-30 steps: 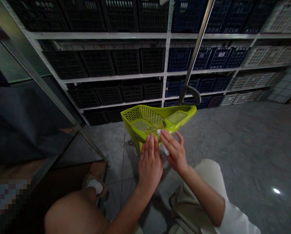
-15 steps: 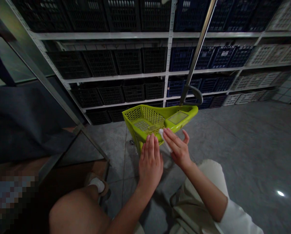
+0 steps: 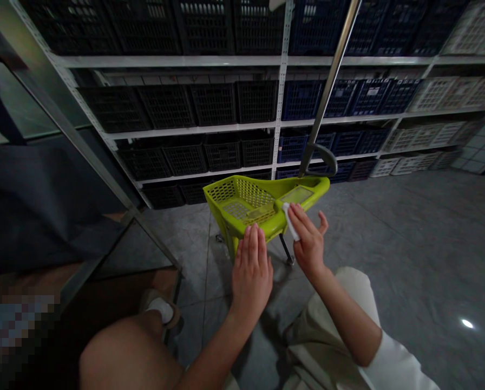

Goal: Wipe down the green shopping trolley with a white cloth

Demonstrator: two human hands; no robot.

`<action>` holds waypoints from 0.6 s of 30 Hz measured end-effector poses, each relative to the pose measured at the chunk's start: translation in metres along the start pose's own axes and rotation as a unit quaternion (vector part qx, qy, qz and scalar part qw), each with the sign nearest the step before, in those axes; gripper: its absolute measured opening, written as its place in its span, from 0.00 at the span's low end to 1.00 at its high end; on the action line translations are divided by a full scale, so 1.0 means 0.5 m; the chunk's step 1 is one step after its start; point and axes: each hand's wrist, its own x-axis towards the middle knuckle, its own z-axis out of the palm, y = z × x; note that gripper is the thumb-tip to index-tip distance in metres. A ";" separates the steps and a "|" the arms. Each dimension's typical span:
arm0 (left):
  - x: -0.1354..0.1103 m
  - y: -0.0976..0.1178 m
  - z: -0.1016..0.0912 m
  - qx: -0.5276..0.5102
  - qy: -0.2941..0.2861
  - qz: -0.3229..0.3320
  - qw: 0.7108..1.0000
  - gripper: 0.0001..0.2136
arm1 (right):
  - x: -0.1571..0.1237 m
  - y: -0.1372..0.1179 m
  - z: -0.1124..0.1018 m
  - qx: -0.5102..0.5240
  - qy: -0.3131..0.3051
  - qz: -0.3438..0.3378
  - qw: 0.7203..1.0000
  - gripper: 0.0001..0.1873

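Lime-green perforated plastic basket (image 3: 242, 201): likely light and stiff, steadied best at near rim; left hand (image 3: 251, 273) flat there, grip apart; right hand (image 3: 310, 246) pinching small white cloth (image 3: 290, 221).

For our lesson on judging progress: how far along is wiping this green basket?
Done: cannot tell which parts are wiped. In hand: the right hand presses a white wipe on the green basket at its near rim, beside the flat panel; the left hand rests on that rim. Left: probably the mesh.
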 end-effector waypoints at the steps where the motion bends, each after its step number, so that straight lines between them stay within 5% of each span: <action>1: 0.000 0.000 0.001 0.001 0.004 0.000 1.000 0.35 | -0.002 -0.011 0.001 0.011 -0.017 -0.023 1.000 0.39; 5: -0.002 -0.001 0.003 0.002 0.016 -0.007 1.000 0.34 | -0.008 -0.030 0.001 0.032 -0.067 -0.109 0.991 0.38; 11: -0.001 -0.001 0.000 -0.015 0.005 -0.005 1.000 0.35 | -0.001 0.002 0.006 -0.032 0.016 0.011 0.999 0.40; 18: -0.004 -0.002 0.007 -0.025 0.023 -0.009 0.999 0.36 | -0.023 -0.079 0.005 0.043 -0.045 -0.101 0.993 0.37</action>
